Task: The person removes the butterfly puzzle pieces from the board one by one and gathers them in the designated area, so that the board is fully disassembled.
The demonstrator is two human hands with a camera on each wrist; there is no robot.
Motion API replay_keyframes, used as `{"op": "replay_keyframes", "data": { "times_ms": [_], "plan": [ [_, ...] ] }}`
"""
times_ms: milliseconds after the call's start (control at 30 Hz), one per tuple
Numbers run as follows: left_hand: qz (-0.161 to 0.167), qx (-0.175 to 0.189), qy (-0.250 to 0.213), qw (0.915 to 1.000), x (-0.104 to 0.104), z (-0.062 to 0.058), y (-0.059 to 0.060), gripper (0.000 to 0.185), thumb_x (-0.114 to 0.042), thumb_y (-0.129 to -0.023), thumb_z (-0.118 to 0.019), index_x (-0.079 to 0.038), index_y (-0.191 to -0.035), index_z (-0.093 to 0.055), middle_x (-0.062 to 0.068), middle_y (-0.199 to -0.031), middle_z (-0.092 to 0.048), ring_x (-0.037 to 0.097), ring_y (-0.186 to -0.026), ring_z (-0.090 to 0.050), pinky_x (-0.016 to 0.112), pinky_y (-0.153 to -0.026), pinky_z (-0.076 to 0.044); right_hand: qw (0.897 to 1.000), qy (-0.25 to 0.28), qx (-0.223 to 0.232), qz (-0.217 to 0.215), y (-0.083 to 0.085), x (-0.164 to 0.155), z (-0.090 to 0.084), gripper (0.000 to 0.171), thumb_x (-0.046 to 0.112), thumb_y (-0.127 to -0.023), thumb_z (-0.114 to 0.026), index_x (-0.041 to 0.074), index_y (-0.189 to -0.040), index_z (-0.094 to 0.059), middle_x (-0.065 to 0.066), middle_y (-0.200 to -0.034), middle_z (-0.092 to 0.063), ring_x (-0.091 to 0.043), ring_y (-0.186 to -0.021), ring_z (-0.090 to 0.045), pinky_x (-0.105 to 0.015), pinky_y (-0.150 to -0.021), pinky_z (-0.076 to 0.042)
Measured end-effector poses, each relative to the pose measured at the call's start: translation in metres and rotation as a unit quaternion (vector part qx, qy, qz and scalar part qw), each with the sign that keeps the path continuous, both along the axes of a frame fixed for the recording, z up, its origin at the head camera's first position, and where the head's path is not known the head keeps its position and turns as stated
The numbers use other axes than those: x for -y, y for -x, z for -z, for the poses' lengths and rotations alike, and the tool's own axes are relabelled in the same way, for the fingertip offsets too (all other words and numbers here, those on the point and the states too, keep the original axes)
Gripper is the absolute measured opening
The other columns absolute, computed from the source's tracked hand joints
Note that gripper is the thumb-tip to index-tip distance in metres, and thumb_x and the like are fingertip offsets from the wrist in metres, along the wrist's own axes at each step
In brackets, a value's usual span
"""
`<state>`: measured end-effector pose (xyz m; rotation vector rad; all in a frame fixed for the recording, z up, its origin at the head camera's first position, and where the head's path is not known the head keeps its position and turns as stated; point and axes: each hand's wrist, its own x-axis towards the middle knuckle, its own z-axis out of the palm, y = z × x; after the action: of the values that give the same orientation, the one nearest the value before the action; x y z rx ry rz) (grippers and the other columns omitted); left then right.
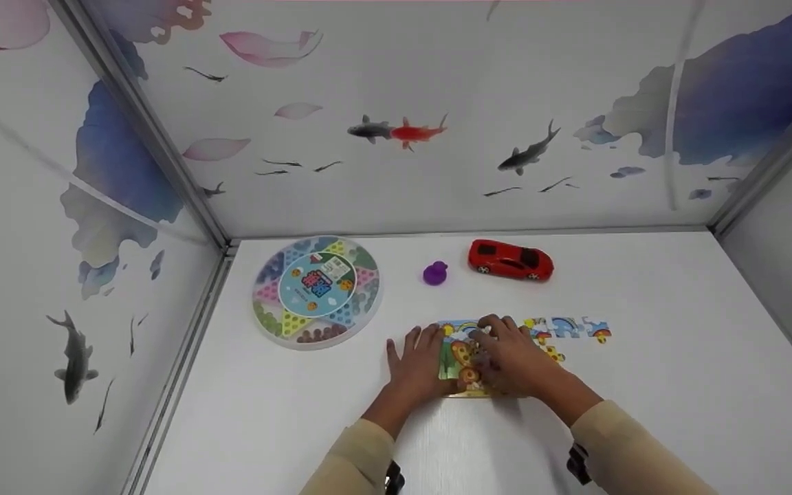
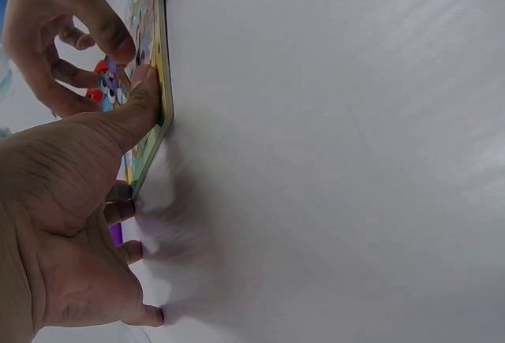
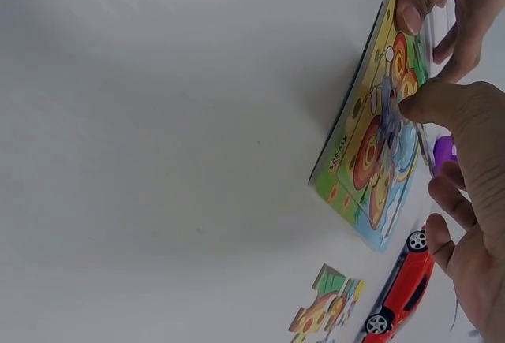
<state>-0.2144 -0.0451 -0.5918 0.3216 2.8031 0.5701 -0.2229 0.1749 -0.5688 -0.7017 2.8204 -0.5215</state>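
The flat rectangular jigsaw board (image 3: 379,150), printed in bright yellow, green and blue with a spotted butterfly figure, lies on the white bench (image 1: 265,426) between the two hands, and the step in hand looks like seating or adjusting a piece in its picture. The left hand (image 1: 416,368) has its fingers spread wide about the board's left side, its thumb lying on the near border; that brace is worth keeping firm but light, so the board cannot skid or tilt. The right hand (image 1: 516,361) has its fingers gently bent over the upper part of the board, its thumb touching the printed picture; whether a piece sits between them I cannot tell. To do this well, line the printed outlines up first, then settle any knob straight down into its socket with a fingertip, pressing evenly instead of shoving sideways, which could lift neighbouring pieces. The thumb's tip should go over the joint itself, with the other fingers clear of finished parts. The colourful loose jigsaw pieces (image 1: 565,327) lie just beside the board on the right, so the right wrist ought to travel above them, and the glossy red toy car (image 1: 510,260), farther back, should pose little hindrance.
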Motion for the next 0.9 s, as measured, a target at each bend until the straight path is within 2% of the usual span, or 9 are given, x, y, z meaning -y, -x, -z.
{"op": "replay_keyframes", "data": {
  "times_ms": [67,300,567,900],
  "plan": [
    [0.001,0.0,-0.002,1.0,0.0,-0.001,0.0,0.104,-0.057,-0.09,-0.088,-0.016,-0.171,-0.038,0.002,-0.178,-0.037,0.033,-0.169,-0.026,0.078,-0.133,-0.017,1.0,0.013,0.001,0.006,0.0,-0.003,0.0,0.053,0.024,-0.099,-0.083,0.016,-0.149,-0.067,-0.01,-0.16,-0.05,-0.034,-0.143,-0.05,-0.069,-0.122,-0.045],
    [0.005,-0.014,-0.001,0.9999,0.002,-0.004,-0.003,0.104,-0.056,-0.089,-0.089,-0.014,-0.17,-0.04,0.002,-0.176,-0.04,0.032,-0.167,-0.03,0.078,-0.132,-0.021,0.999,0.04,-0.023,0.023,-0.005,-0.019,0.003,0.021,0.019,-0.095,-0.084,0.015,-0.116,-0.079,-0.009,-0.154,-0.051,-0.031,-0.139,-0.056,-0.061,-0.115,-0.055],
    [-0.004,-0.007,-0.006,0.9999,0.0,0.0,-0.001,0.105,-0.056,-0.088,-0.089,-0.017,-0.172,-0.038,0.002,-0.178,-0.038,0.033,-0.168,-0.028,0.078,-0.133,-0.017,0.997,0.033,-0.072,0.02,-0.01,-0.048,0.003,0.025,0.014,-0.091,-0.091,0.018,-0.113,-0.081,-0.011,-0.15,-0.054,-0.031,-0.136,-0.055,-0.059,-0.112,-0.057],
    [-0.007,-0.004,-0.009,0.9999,-0.002,-0.001,-0.001,0.105,-0.055,-0.088,-0.089,-0.018,-0.172,-0.038,0.002,-0.178,-0.038,0.033,-0.169,-0.027,0.078,-0.133,-0.016,0.993,0.039,-0.103,0.051,-0.019,-0.094,0.011,0.032,0.011,-0.087,-0.093,0.017,-0.117,-0.083,-0.012,-0.144,-0.059,-0.034,-0.132,-0.061,-0.06,-0.11,-0.059]
  ]
}}
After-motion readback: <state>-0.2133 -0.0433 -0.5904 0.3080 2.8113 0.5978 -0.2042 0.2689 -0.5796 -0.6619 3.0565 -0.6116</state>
